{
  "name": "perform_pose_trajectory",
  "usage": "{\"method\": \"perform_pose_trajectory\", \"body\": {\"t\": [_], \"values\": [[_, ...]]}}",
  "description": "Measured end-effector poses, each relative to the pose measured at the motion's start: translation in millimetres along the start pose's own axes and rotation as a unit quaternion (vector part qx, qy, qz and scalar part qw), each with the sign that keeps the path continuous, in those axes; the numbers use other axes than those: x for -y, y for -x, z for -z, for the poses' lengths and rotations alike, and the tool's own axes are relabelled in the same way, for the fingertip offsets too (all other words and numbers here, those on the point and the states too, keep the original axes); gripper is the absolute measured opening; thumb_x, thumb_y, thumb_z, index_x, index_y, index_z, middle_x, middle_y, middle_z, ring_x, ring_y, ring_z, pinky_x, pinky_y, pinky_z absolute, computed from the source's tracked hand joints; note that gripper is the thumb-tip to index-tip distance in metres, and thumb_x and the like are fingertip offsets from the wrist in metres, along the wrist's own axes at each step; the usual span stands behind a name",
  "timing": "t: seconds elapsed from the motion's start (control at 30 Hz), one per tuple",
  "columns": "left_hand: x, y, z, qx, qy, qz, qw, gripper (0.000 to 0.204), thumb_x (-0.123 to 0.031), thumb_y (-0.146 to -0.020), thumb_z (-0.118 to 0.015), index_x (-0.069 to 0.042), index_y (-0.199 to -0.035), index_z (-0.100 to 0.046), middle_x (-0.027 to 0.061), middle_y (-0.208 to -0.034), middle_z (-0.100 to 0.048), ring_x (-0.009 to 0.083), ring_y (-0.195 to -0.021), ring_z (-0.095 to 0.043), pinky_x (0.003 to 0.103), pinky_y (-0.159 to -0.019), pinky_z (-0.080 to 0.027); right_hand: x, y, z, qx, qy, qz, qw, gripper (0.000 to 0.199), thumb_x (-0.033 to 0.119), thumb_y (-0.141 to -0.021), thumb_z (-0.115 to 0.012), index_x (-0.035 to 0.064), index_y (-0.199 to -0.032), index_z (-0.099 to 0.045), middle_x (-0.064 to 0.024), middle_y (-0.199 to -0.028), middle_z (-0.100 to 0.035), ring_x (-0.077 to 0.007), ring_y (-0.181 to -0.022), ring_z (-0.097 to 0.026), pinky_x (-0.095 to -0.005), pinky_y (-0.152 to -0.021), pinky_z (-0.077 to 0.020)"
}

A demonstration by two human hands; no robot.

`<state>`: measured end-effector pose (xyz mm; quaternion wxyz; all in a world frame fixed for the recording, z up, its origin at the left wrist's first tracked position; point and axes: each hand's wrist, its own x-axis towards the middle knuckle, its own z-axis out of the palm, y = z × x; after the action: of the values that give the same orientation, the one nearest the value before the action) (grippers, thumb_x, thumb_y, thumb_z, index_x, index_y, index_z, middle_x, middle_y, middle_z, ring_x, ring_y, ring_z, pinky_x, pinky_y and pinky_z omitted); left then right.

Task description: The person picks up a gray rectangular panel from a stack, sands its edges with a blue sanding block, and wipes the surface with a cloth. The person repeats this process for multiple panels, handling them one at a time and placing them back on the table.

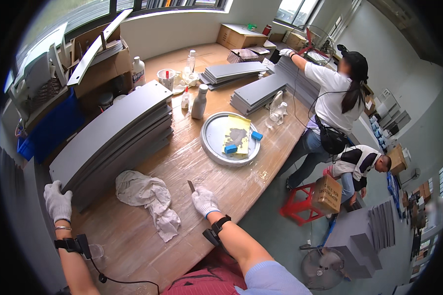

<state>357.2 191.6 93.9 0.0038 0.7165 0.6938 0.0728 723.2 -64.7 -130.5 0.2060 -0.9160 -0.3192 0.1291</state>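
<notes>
My left hand [57, 200], in a white work glove, grips the near end of a tall stack of long curved grey panels [115, 135] lying on the wooden table [241, 189]. My right hand [204, 199], also gloved, is closed around a small flat blade-like tool [191, 186] whose tip points away from me, resting on the table. Between my hands lies a crumpled white rag [147, 196]. Beyond my right hand sits a round metal tray [212, 142] holding a yellow cloth [237, 139] and two blue sponges [256, 135].
Bottles [199, 101] and a cup stand mid-table, more grey panel stacks [258, 92] farther back. Cardboard boxes [98, 61] sit at left. One person [334, 98] reaches over the far stacks; another [362, 164] crouches by a red stool [300, 204]. A floor fan [322, 268] stands at lower right.
</notes>
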Motion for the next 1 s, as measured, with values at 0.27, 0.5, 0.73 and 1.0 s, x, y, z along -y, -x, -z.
{"method": "perform_pose_trajectory", "body": {"t": [0.27,0.5,0.73,1.0], "values": [[-42,-73,25,0.215,-0.044,-0.125,0.968,0.135,-0.043,-0.051,-0.093,-0.025,-0.161,-0.018,0.0196,-0.166,-0.013,0.0443,-0.152,-0.011,0.057,-0.122,-0.017,-20,94,34,0.147,-0.47,-0.217,0.843,0.012,0.012,-0.099,-0.05,0.0049,-0.108,-0.051,-0.0102,-0.08,-0.065,-0.0165,-0.058,-0.061,-0.0298,-0.048,-0.0524],[-39,-53,37,0.191,-0.066,-0.145,0.969,0.114,-0.036,-0.051,-0.089,-0.023,-0.152,-0.039,0.0169,-0.157,-0.031,0.0404,-0.143,-0.033,0.05,-0.116,-0.037,-50,101,52,0.126,-0.514,-0.235,0.815,0.008,0.013,-0.099,-0.049,0.0067,-0.105,-0.05,-0.0087,-0.075,-0.062,-0.0175,-0.056,-0.06,-0.0307,-0.045,-0.051],[-44,-23,36,0.172,-0.056,-0.149,0.972,0.106,-0.028,-0.056,-0.084,-0.019,-0.152,-0.04,0.0214,-0.157,-0.032,0.0418,-0.145,-0.031,0.048,-0.115,-0.038,27,52,61,0.251,-0.54,-0.086,0.799,0.01,0.015,-0.1,-0.052,0.0061,-0.105,-0.053,-0.0104,-0.085,-0.065,-0.0198,-0.071,-0.067,-0.033,-0.061,-0.0588],[-23,-22,19,0.123,-0.125,-0.164,0.971,0.079,0.002,-0.082,-0.059,-0.02,-0.155,-0.037,0.0236,-0.153,-0.038,0.0402,-0.136,-0.045,0.047,-0.107,-0.045,165,10,34,0.384,-0.693,-0.014,0.61,0.014,0.012,-0.1,-0.058,0.0067,-0.113,-0.057,-0.006,-0.113,-0.065,-0.0229,-0.102,-0.067,-0.0399,-0.086,-0.0584]]}}
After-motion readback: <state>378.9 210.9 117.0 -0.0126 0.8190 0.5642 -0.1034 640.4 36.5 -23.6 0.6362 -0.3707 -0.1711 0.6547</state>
